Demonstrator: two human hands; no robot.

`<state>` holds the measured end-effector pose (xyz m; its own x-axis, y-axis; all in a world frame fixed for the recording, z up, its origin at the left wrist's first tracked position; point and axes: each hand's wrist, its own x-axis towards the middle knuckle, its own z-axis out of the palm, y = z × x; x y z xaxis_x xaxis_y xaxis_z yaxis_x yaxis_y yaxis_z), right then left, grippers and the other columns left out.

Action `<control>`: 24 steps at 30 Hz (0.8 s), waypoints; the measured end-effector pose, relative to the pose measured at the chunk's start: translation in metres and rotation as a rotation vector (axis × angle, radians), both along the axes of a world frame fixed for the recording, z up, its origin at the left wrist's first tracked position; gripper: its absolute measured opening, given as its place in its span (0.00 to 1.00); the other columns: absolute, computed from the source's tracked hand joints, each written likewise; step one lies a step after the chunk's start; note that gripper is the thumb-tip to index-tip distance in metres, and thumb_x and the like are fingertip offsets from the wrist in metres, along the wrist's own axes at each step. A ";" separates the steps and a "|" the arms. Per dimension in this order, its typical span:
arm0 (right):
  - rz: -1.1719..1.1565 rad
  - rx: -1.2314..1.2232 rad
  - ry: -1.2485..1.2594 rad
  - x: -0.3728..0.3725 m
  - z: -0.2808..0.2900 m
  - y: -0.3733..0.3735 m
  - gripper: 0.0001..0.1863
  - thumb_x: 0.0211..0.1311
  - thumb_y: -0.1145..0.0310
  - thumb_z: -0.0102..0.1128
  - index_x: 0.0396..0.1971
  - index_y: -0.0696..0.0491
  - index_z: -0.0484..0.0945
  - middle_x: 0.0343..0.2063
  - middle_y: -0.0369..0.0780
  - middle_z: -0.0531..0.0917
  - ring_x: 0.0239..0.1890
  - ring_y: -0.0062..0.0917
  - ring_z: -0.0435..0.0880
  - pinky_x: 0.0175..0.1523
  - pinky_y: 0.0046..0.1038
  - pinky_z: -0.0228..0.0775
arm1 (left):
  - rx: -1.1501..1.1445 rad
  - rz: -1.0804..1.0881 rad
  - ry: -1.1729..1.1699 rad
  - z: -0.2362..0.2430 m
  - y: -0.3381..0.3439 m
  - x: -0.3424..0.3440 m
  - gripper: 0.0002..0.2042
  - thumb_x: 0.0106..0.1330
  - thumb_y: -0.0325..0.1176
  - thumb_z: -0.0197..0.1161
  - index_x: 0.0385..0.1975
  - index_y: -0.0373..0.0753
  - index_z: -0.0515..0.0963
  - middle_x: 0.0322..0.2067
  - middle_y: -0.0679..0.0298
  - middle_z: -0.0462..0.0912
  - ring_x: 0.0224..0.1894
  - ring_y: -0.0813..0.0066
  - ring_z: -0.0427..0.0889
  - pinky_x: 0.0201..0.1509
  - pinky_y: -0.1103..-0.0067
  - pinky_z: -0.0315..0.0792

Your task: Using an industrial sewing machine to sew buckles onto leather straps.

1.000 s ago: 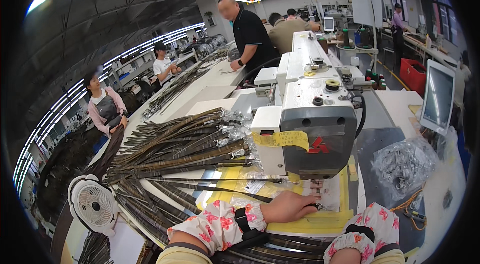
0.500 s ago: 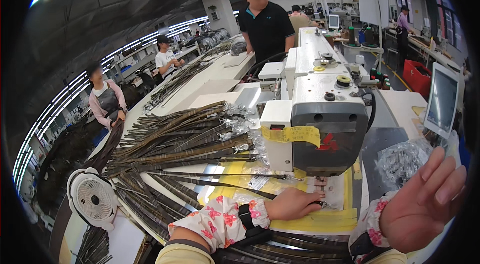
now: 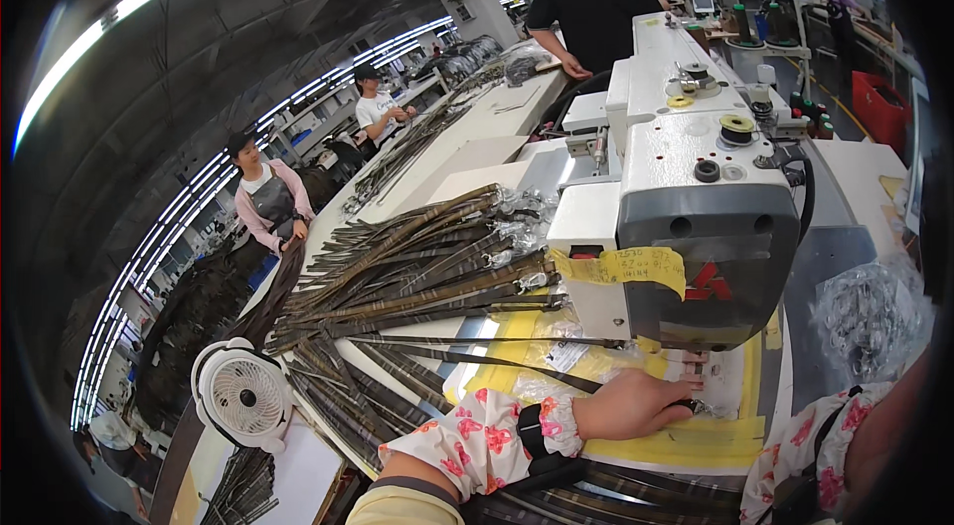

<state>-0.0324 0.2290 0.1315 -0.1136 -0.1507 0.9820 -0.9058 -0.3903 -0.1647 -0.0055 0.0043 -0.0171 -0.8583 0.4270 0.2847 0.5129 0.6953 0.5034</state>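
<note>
The industrial sewing machine (image 3: 701,217) is standing beside a heap of plaid straps (image 3: 417,277); how many are finished, I cannot tell. One dark strap (image 3: 556,378) is crossing the yellow-taped plate (image 3: 676,448), apparently being positioned, not yet finished. The right hand (image 3: 894,421) is blurring rightward, grip unreadable; the left hand (image 3: 636,404) is pinching the strap's end, fingertips pressed together.

Right hand (image 3: 887,438) blurred, cut off at right rim; dark piece (image 3: 687,405) in left hand (image 3: 633,405) partly hidden
</note>
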 end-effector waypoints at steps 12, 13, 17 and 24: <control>-0.025 0.013 -0.052 -0.017 -0.011 -0.011 0.12 0.60 0.63 0.52 0.33 0.58 0.73 0.20 0.33 0.64 0.28 0.19 0.60 0.39 0.24 0.50 | -0.013 0.008 0.048 0.000 -0.008 -0.004 0.10 0.62 0.39 0.60 0.34 0.40 0.75 0.15 0.54 0.73 0.18 0.54 0.74 0.21 0.65 0.65; -0.026 0.012 -0.055 -0.019 -0.011 -0.012 0.12 0.60 0.63 0.51 0.33 0.58 0.73 0.20 0.33 0.64 0.27 0.19 0.60 0.38 0.24 0.50 | -0.012 0.001 0.031 0.001 -0.010 -0.005 0.11 0.62 0.40 0.60 0.36 0.40 0.76 0.15 0.55 0.73 0.18 0.54 0.74 0.22 0.65 0.65; -0.080 0.017 -0.065 -0.013 -0.013 -0.006 0.11 0.61 0.64 0.51 0.32 0.58 0.73 0.20 0.33 0.64 0.27 0.18 0.61 0.38 0.23 0.51 | -0.040 -0.033 0.056 0.003 -0.004 -0.004 0.14 0.63 0.40 0.59 0.44 0.40 0.76 0.15 0.55 0.74 0.18 0.54 0.74 0.22 0.66 0.66; -0.114 0.021 -0.089 -0.014 -0.022 0.000 0.10 0.62 0.65 0.50 0.31 0.57 0.73 0.19 0.34 0.65 0.27 0.18 0.61 0.37 0.21 0.51 | -0.101 -0.002 -0.070 0.003 -0.004 0.003 0.12 0.64 0.40 0.59 0.39 0.39 0.76 0.26 0.57 0.81 0.19 0.55 0.77 0.22 0.66 0.70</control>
<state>-0.0468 0.2289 0.1092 -0.2179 -0.1519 0.9641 -0.9255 -0.2815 -0.2535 -0.0025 0.0000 -0.0144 -0.8739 0.4518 0.1792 0.4799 0.7437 0.4654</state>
